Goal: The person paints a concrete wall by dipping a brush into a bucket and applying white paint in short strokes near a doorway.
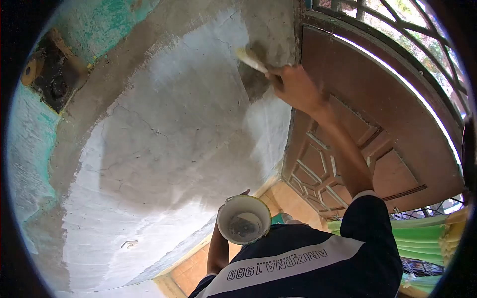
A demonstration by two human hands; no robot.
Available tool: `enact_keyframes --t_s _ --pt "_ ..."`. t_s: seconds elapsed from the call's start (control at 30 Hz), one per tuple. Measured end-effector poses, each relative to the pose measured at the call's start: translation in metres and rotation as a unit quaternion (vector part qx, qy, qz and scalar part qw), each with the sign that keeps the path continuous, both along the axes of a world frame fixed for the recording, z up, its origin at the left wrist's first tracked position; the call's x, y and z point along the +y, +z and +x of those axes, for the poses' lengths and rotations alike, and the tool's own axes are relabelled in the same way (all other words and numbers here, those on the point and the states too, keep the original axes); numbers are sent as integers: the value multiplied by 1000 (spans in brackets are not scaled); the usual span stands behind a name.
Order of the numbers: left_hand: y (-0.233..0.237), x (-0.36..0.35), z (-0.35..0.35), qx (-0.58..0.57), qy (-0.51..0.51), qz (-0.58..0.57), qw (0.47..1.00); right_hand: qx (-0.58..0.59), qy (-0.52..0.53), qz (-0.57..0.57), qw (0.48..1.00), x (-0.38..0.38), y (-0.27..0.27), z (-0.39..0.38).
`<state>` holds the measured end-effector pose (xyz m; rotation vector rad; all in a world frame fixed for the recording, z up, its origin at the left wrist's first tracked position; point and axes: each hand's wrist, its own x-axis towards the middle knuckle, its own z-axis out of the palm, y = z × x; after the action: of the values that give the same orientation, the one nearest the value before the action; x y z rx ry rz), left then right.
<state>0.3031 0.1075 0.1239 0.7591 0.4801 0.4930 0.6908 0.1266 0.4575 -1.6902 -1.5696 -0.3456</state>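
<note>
step: white coat going onto the wall by brush; judged from the grey left, the strip by the door frame is in hand.
doing it well: likely best with the bristles laid flat, short strokes worked back into the wet white edge, the tip kept off the frame, and the bowl held level.
shirt (308, 258): dark with a white band, nearest the camera.
left grip (221, 213): curled under the bowl (261, 204) and clasping it low by the chest; one fingertip shows over the rim.
bowl: round and pale, mouth tipped toward the camera, with a thin grey-white smear in the bottom.
right grip (293, 87): arm raised high, fingers pressed together round the brush handle.
brush (251, 58): juts leftward out of the right grip, well above the bowl, its bristles touching the wall at the edge of the grey patch (271, 25).
wall (174, 139): cracked plaster, mostly white, with the grey patch just beside the door frame.
door (377, 124): brown and panelled, to the right of the wall.
</note>
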Motion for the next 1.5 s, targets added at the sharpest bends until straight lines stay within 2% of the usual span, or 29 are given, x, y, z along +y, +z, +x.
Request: enact_keyframes --t_s 0.07,0.13,0.2,0.27,0.3,0.37,0.43,0.47,0.5,0.57,0.6,0.67,0.7,0.73,0.8,0.93,1.0,1.03,1.2,1.27,1.33,1.4,1.43,1.5 --pt "3 0 4 -4 2 -6 1000 -6 24 -87 996 -6 -10 9" --pt "4 -1 4 -57 -16 -69 996 -33 33 -109 993 -6 -10 18" --pt "-3 3 3 -24 -18 -43 999 -61 39 -126 989 -3 -6 21" --pt "-9 2 6 5 -18 -17 1000 58 23 -39 997 -3 17 11" --pt "-10 0 7 -10 -12 -3 1000 59 23 -39 997 -4 29 8" --pt "-8 -2 7 -24 -8 12 1000 31 38 32 998 -6 52 4" --pt "-4 -3 9 -76 -19 -55 995 70 26 73 995 -14 64 -8" --pt "-6 -2 9 -78 -20 -56 995 106 16 113 988 -17 66 -12" --pt "-10 -1 8 -66 -26 -51 996 105 17 112 988 -15 62 -11" --pt "-14 -1 8 -55 -30 -45 997 90 6 203 975 -4 40 -7" --pt "-14 -1 9 -67 -22 -37 997 90 7 203 975 5 22 -2" --pt "-9 -4 11 -79 -16 -29 996 22 33 94 995 16 -5 5" --pt "-2 -5 12 -74 -15 -44 996 44 8 15 999 8 -9 7" --pt "3 -5 15 -70 -14 -59 996 42 10 15 999 6 -10 12" --pt "6 -4 18 -69 -13 -70 995 -40 -4 -81 996 0 -17 21" --pt "14 -8 18 -37 -8 -60 997 -49 -12 -155 987 -14 9 23" --pt "19 -9 23 -13 2 -38 999 -77 68 -31 994 -4 24 28" --pt "20 -9 25 -1 8 -26 1000 -78 68 -30 994 -4 32 25" --pt "9 -6 22 -23 14 2 1000 -12 -40 79 996 -25 86 9" --pt "9 -5 23 -50 16 3 999 -11 -55 79 995 -31 109 3" --pt "13 -4 22 -69 -11 -67 995 -8 -71 80 994 -27 115 1" --pt "13 -4 23 -38 -2 -28 999 -111 -104 73 986 -15 114 4" --pt "12 -4 22 -7 7 11 1000 -111 -104 73 986 -11 106 5" --pt "12 -3 21 -28 -1 -15 999 -187 -54 86 977 -2 87 6"
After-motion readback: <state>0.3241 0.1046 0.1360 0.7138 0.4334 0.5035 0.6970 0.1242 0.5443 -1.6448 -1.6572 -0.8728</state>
